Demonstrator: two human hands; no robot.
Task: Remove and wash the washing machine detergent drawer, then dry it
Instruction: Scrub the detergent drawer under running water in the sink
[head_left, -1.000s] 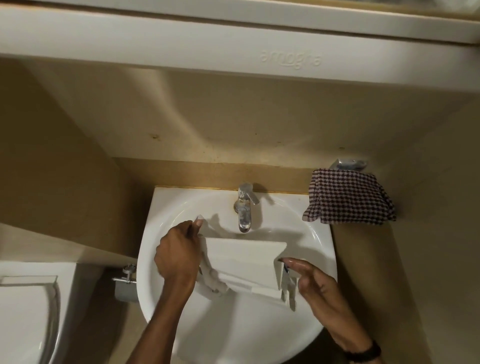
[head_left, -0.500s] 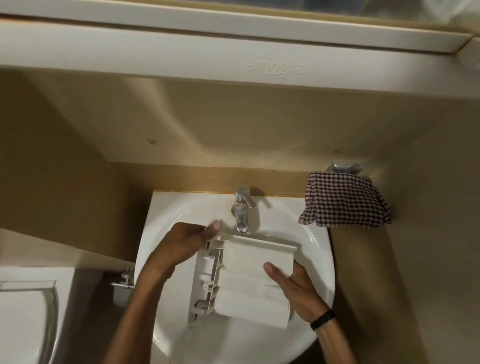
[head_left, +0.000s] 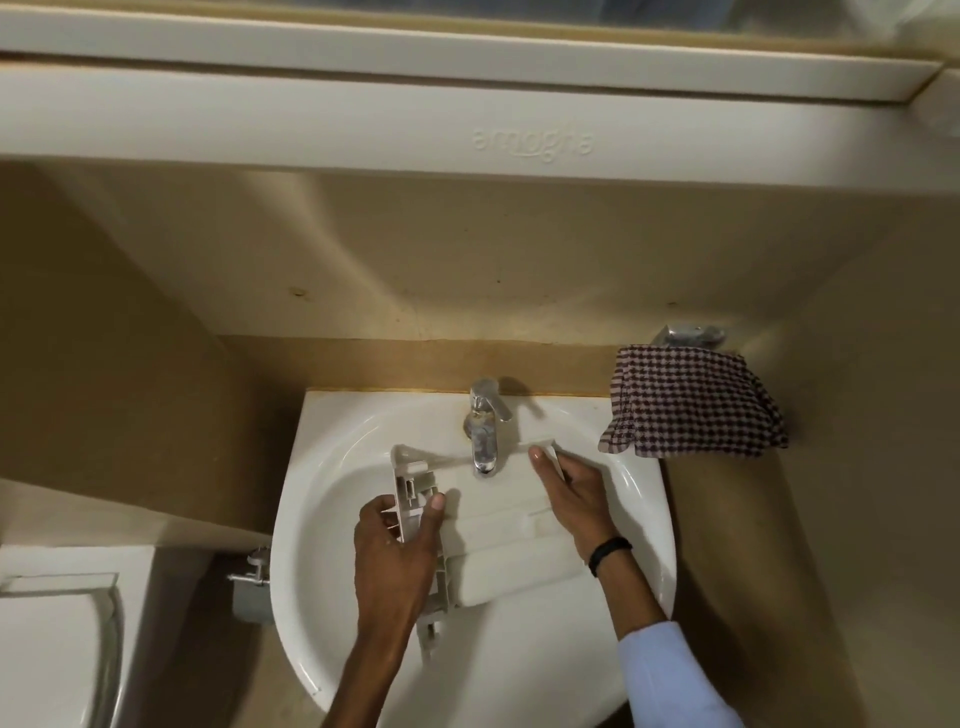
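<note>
- Head view, the hold: your left hand (head_left: 400, 545) grips the ribbed left side of the detergent drawer (head_left: 509, 525), with the thumb on top. Your right hand (head_left: 571, 493) holds the far right edge, thumb on top as well. The drawer lies across the sink (head_left: 652, 519), with its far end just under the tap (head_left: 483, 431).
- Head view, risk: the drawer's far end is very near the spout. If you lift it or push it forward, I think it can knock the tap.
- Head view, risk: the plastic probably becomes slippery when wet, and you hold it only by the edges, so it can slide out and hit the basin.
- Head view, risk: the broad flat face is up. Water falling on it can splash to your sleeve (head_left: 670, 675) or to the checked cloth (head_left: 691, 410), which you probably need dry. I cannot tell if water runs now.
- Head view, change: half a second ago the drawer was nearer to you. Now it is further under the tap, your right hand is at the far corner instead of the near one, and your left hand is lower on the side.
</note>
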